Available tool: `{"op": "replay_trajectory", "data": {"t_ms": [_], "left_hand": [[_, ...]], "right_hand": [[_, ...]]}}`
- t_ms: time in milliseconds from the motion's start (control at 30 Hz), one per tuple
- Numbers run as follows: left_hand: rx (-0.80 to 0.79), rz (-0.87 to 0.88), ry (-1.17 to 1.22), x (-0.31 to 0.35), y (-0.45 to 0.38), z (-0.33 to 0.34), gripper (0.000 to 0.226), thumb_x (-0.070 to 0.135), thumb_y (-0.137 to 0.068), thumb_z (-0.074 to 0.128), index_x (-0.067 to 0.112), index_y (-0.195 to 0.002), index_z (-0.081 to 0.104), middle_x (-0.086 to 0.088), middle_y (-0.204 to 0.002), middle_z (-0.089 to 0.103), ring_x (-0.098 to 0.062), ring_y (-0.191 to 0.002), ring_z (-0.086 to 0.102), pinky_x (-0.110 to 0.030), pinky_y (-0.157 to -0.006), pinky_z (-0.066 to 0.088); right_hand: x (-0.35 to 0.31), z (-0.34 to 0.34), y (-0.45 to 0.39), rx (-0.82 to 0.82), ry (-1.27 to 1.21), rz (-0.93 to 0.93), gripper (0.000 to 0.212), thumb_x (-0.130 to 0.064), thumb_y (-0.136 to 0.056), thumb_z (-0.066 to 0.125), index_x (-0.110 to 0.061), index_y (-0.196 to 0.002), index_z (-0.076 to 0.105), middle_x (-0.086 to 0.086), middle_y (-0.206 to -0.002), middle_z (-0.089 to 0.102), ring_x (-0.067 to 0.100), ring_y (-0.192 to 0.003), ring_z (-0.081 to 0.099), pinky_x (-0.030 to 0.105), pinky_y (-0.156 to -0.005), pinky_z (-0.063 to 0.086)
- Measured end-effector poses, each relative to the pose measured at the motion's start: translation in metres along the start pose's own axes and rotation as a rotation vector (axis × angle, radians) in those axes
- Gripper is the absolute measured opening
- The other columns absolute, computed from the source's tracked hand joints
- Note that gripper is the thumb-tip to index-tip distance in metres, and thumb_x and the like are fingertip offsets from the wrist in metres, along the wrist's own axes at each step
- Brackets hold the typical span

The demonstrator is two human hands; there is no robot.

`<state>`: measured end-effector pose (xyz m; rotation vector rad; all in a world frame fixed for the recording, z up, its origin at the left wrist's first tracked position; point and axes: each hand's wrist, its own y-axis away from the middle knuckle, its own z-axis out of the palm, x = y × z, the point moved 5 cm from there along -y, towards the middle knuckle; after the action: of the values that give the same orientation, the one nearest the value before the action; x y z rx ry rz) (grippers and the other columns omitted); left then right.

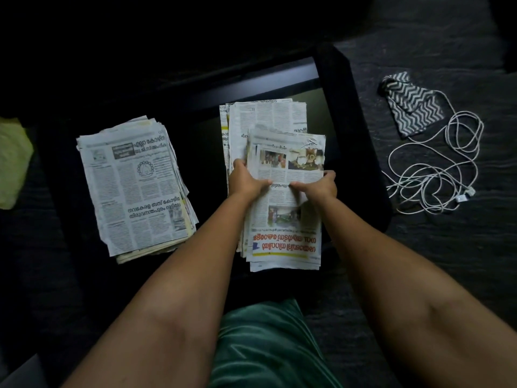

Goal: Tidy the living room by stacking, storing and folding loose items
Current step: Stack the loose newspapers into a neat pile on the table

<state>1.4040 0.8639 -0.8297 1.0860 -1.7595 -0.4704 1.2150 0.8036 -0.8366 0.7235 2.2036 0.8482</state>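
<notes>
Both hands [246, 182] [321, 186] pinch a folded newspaper [285, 208] over the table [355, 152]

Malayalam print is showing on every newspaper here. On the left newspaper stack [137, 189], bold black headlines are running across the top and lower part of the front page, with a round emblem between them. To its right, the newspaper being held [285, 208] is lying upside down, carrying an orange-red headline. The small print is too fine to read.
</notes>
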Motion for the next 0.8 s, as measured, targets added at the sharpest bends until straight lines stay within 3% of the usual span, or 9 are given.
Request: {"op": "replay_trajectory", "data": {"t_ms": [67, 200, 267, 367, 500, 600, 667, 733, 800], "left_hand": [[-0.051, 0.001, 0.003, 0.0, -0.001, 0.004, 0.07, 0.018, -0.072, 0.082, 0.011, -0.131, 0.046, -0.007, -0.13, 0.058, -0.026, -0.119, 0.056, -0.035, -0.099, 0.046], [-0.045, 0.04, -0.03, 0.014, -0.002, 0.002, 0.06, 0.021, -0.08, 0.076, 0.011, -0.132, 0.047, -0.009, -0.131, 0.056, -0.027, -0.12, 0.054, -0.036, -0.1, 0.044], [0.018, 0.018, -0.027, 0.023, -0.001, -0.006, 0.072, 0.025, -0.077, 0.079, 0.011, -0.135, 0.039, -0.012, -0.137, 0.047, -0.029, -0.124, 0.05, -0.037, -0.101, 0.043], [0.038, -0.097, 0.058, 0.028, 0.003, -0.014, 0.094, 0.025, -0.068, 0.086, 0.008, -0.139, 0.026, -0.014, -0.143, 0.036, -0.031, -0.129, 0.044, -0.04, -0.103, 0.042], [-0.099, -0.166, 0.217, 0.03, 0.006, -0.022, 0.129, 0.026, -0.051, 0.094, 0.012, -0.146, 0.008, -0.012, -0.143, 0.039, -0.033, -0.127, 0.046, -0.049, -0.104, 0.043], [-0.2, -0.182, 0.342, 0.005, -0.028, -0.011, 0.155, 0.029, -0.018, 0.1, 0.028, -0.144, 0.01, -0.01, -0.141, 0.043, -0.032, -0.119, 0.054, -0.052, -0.091, 0.052], [-0.259, -0.145, 0.377, 0.001, -0.038, -0.009, 0.135, 0.025, -0.023, 0.101, 0.028, -0.141, 0.034, -0.01, -0.142, 0.047, -0.03, -0.114, 0.059, -0.05, -0.083, 0.056], [-0.295, -0.069, 0.433, 0.037, 0.003, -0.026, 0.084, 0.013, -0.047, 0.095, 0.013, -0.123, 0.059, -0.007, -0.125, 0.062, -0.026, -0.108, 0.063, -0.045, -0.087, 0.056], [-0.285, -0.029, 0.412, 0.055, 0.023, -0.034, 0.046, 0.015, -0.063, 0.088, 0.013, -0.103, 0.066, -0.004, -0.109, 0.067, -0.024, -0.104, 0.063, -0.04, -0.094, 0.052]], "right_hand": [[-0.001, -0.005, 0.0, -0.012, -0.035, -0.013, 0.061, -0.021, -0.07, 0.084, -0.012, -0.12, 0.051, 0.008, -0.122, 0.06, 0.028, -0.113, 0.058, 0.042, -0.096, 0.049], [-0.014, -0.015, 0.005, -0.029, -0.157, -0.075, 0.033, -0.013, -0.082, 0.072, -0.012, -0.109, 0.054, 0.005, -0.113, 0.064, 0.022, -0.098, 0.062, 0.036, -0.084, 0.053], [-0.026, -0.021, 0.011, -0.049, -0.178, -0.124, 0.025, -0.011, -0.087, 0.067, -0.015, -0.104, 0.05, 0.003, -0.108, 0.062, 0.02, -0.093, 0.06, 0.034, -0.079, 0.052], [-0.042, -0.028, 0.018, -0.087, -0.181, -0.207, 0.025, -0.011, -0.089, 0.063, -0.017, -0.109, 0.049, 0.003, -0.11, 0.061, 0.023, -0.101, 0.06, 0.041, -0.088, 0.052], [-0.06, -0.05, 0.031, -0.195, -0.258, -0.306, 0.034, -0.006, -0.09, 0.061, -0.008, -0.123, 0.054, 0.007, -0.12, 0.06, 0.023, -0.111, 0.057, 0.042, -0.096, 0.049], [-0.068, -0.069, 0.037, -0.291, -0.327, -0.321, 0.029, -0.003, -0.09, 0.06, -0.006, -0.118, 0.056, 0.012, -0.115, 0.062, 0.027, -0.108, 0.059, 0.04, -0.089, 0.052], [-0.073, -0.078, 0.042, -0.347, -0.34, -0.339, 0.023, -0.003, -0.089, 0.06, -0.01, -0.111, 0.057, 0.007, -0.106, 0.064, 0.025, -0.103, 0.06, 0.036, -0.083, 0.054], [-0.078, -0.086, 0.047, -0.384, -0.338, -0.356, 0.017, -0.002, -0.089, 0.059, -0.014, -0.102, 0.059, 0.005, -0.101, 0.064, 0.023, -0.098, 0.062, 0.033, -0.08, 0.054], [-0.082, -0.091, 0.048, -0.383, -0.343, -0.366, 0.018, -0.002, -0.09, 0.058, -0.018, -0.097, 0.059, 0.003, -0.101, 0.065, 0.023, -0.1, 0.062, 0.034, -0.08, 0.054]]}}
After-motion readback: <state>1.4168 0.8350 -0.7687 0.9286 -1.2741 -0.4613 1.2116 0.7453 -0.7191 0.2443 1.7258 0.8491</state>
